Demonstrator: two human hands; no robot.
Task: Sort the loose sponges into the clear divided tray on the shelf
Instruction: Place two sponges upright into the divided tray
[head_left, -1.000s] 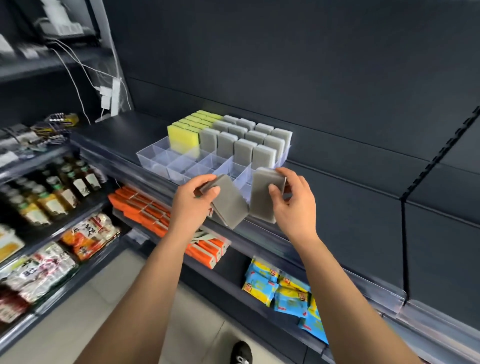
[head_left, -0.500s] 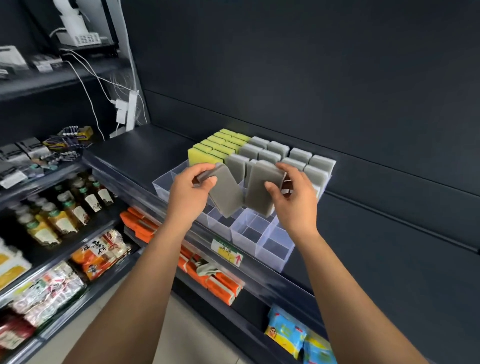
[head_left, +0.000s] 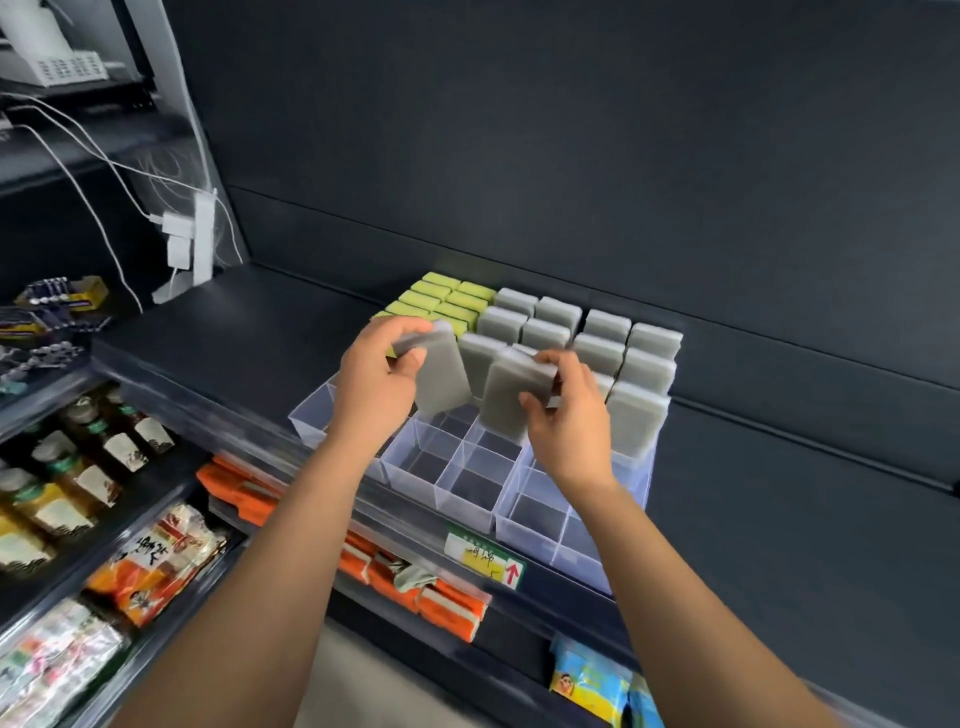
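Observation:
A clear divided tray sits on the dark shelf, its back rows filled with upright grey sponges and yellow-green sponges; several front compartments are empty. My left hand pinches one grey sponge by its top, tilted, above the tray's middle. Just to the right, my right hand holds a second grey sponge upright, its lower edge at the rim of an empty compartment.
A price label with a red arrow sits on the shelf edge below the tray. Orange packs lie on the shelf underneath. Bottles and snack bags fill the left shelves; a white power strip with cables hangs at back left.
Both hands have carried their grey sponges up and back from the shelf's front edge to over the tray. The camera has moved closer and looks down more steeply.

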